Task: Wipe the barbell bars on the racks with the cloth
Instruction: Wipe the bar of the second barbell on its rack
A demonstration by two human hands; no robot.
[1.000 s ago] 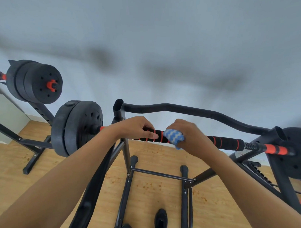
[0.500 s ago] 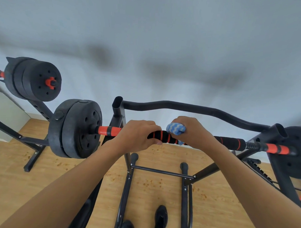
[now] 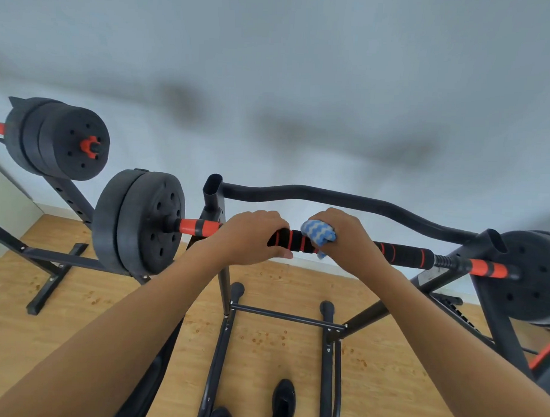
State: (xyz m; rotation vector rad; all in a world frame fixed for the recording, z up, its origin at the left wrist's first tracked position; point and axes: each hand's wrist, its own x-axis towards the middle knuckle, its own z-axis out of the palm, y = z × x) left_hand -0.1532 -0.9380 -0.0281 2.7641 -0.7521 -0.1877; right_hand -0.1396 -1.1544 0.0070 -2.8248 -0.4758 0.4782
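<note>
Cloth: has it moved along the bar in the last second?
Barely. The cloth, held in the right hand, rolled from the bar's front up onto its top, keeping its distance from the rack upright.

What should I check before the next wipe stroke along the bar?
1. Cloth in right hand, pressed on bar: ok.
2. Left hand closed around bar to steady it: ok.
3. Bar seated on rack, left side: ok; right seat: cannot tell.
4. Grip section right of the cloth free of obstacles up to the threaded end: ok.
5. Plates locked on sleeve: cannot tell.
</note>
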